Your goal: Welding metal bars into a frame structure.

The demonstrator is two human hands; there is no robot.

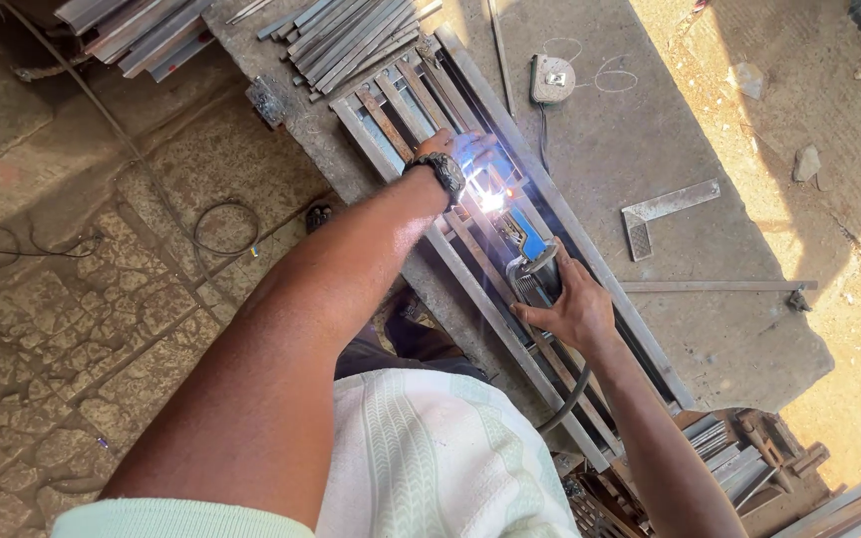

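- Right hand has its fingers closed round the dark body of an angle grinder; its blue head points far-left into a bright flare on the steel frame.
- Left hand, wristwatch on the wrist, presses on the frame bars just beyond the flare; glare washes out the fingers, cannot tell if they curl or lie flat.
- Frame: long welded grille of flat bars, lying diagonally along the left edge of the bench, near end overhanging.
- Grinder cable drops off the near edge of the bench.
- Around: steel square right of the frame, loose flat bar nearer, tape measure at the far end, bundle of strips at the far end of the frame.
- More steel stock far left, scrap pieces near right below the bench.
- Bench top is rough grey slab with chalk marks.
- Floor left is cracked paving with loose cables; sunlit dirt on the right.
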